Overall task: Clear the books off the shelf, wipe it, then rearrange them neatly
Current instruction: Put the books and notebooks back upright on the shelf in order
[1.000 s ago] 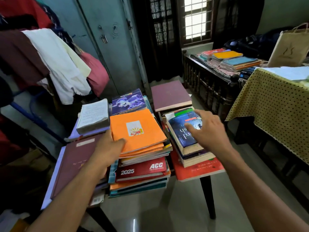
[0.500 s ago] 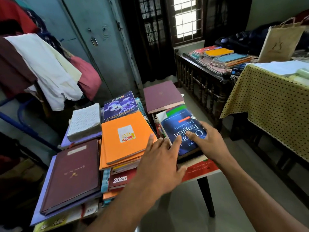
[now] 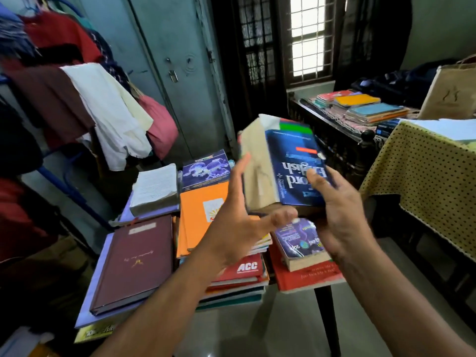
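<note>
A thick blue dictionary (image 3: 296,173) is held up in the air above the stacks of books on the small bench (image 3: 324,305), tilted so that its page edges face left and its cover faces the camera upside down. The right hand (image 3: 340,220) grips it from the near right corner, with the thumb lying on the cover and the fingers underneath. The left hand (image 3: 239,220) has its fingers straight against the page edge and its thumb under the lower corner, supporting the book rather than curling round it.

Beneath the dictionary, a purple paperback (image 3: 298,240) lies on top of a red book (image 3: 309,276) at the right end of the bench. In the middle stands a tall stack topped by an orange book (image 3: 201,212), with a red ACC book (image 3: 244,269) lower down. To the left lies a maroon hardcover (image 3: 134,261), and behind it a coverless white book (image 3: 154,189).

Clothes (image 3: 103,112) hang on a rack to the left. More books (image 3: 360,106) sit on a dark wooden piece under the window.
</note>
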{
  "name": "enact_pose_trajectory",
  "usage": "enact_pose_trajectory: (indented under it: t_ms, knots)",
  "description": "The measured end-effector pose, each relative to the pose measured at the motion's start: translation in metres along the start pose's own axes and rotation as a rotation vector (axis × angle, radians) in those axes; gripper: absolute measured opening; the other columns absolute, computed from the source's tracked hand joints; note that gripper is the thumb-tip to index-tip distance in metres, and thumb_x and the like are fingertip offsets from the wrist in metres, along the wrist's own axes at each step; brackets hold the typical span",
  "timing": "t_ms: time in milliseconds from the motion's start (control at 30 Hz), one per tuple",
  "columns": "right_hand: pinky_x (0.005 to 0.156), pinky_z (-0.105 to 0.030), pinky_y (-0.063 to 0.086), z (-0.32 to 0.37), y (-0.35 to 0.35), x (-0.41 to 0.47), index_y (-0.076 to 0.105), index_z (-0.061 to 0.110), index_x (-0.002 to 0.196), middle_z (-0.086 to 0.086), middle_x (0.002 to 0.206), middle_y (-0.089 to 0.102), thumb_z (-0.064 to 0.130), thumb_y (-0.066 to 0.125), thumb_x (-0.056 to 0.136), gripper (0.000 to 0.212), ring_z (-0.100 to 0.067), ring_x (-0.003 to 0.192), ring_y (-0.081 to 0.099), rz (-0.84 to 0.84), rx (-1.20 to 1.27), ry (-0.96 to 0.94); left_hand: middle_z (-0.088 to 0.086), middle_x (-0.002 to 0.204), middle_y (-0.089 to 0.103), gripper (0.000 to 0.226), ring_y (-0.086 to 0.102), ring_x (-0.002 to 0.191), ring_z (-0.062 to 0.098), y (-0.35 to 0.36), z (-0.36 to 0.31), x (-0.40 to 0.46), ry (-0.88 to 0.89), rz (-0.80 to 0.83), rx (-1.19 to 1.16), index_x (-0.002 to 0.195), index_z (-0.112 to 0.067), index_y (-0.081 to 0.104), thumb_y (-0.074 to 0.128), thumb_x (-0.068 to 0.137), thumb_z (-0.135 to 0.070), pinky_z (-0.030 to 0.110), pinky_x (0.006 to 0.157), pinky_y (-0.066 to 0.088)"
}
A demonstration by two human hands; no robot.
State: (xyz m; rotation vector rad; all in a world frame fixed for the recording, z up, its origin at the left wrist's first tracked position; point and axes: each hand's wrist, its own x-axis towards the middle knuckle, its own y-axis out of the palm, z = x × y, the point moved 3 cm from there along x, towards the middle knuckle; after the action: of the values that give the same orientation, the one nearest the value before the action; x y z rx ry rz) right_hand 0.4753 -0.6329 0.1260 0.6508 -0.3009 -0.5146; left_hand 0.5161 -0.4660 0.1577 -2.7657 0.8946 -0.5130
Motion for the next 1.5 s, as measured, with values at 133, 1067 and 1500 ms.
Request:
enact_pose_trajectory:
  t_ms: [133, 1067, 1500]
  knots:
    - [0.083, -0.04, 0.061, -0.031, 0.069, -0.022, 0.056, 0.025, 0.136, 0.0, 0.116, 0.074, 0.022, 0.069, 0.094, 0.045, -0.02, 0.103, 0.073, 0.2, -0.157, 0.039, -0.001, 0.146, 0.057, 0.091, 0.062, 0.126, 0.018, -0.056, -0.007, -0.025, 0.054, -0.273, -0.214, 0.148, -0.036, 0.038, 0.085, 0.071, -0.028, 0.038, 0.1, 0.054]
    - [0.083, -0.032, 0.05, -0.442, 0.475, -0.239, 0.059, 0.027, 0.121, 0.009, 0.099, 0.045, 0.066, 0.073, 0.075, 0.062, -0.013, 0.094, 0.06, 1.032, -0.741, -0.279, -0.002, 0.13, 0.066, 0.065, 0.067, 0.108, 0.0, -0.485, 0.113, -0.4, -0.399, -1.185, 0.138, 0.147, -0.041, 0.035, 0.067, 0.091, -0.049, 0.024, 0.091, 0.053]
    - [0.078, -0.03, 0.054, -0.553, 0.556, -0.274, 0.036, 0.045, 0.108, 0.023, 0.103, 0.054, 0.069, 0.076, 0.068, 0.061, -0.002, 0.092, 0.061, 1.012, -0.804, -0.244, -0.02, 0.149, 0.037, 0.059, 0.028, 0.144, 0.01, -0.577, 0.207, -0.456, -0.984, -0.849, 1.207, 0.149, -0.045, 0.033, 0.034, 0.094, -0.064, 0.052, 0.123, 0.005]
